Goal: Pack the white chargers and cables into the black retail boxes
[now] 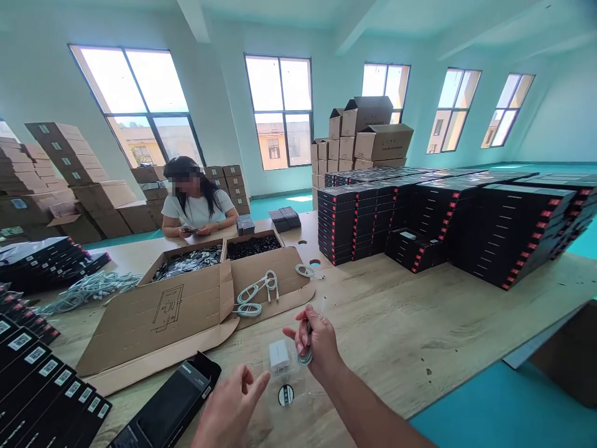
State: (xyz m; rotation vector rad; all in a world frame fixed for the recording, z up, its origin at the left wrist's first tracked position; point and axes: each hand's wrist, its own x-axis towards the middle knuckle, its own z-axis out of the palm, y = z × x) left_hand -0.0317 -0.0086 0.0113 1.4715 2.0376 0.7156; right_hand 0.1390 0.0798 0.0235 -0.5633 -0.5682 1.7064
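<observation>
My right hand [323, 343] is closed around a coiled white charging cable [305, 357], and one plug end sticks up above the thumb. Below it on the table lies a white charger block [279, 356] in a clear plastic bag with a round black-and-white sticker [286, 395]. Beside the bag, my left hand [233, 401] has its thumb apart from loosely bent fingers and nothing visible between them. Left of that hand is an open black phone box [170, 404] with a dark phone-shaped face showing. Further forward, white cables [256, 292] rest on a cardboard flap [186, 311].
Open cartons hold small silvery packets [189, 264] and small black items [252, 246]. A cable heap [96, 286] lies at left near stacked black boxes [41, 373]. More black boxes [508, 236] stand at right. Across the table sits a person [198, 208] handling something small.
</observation>
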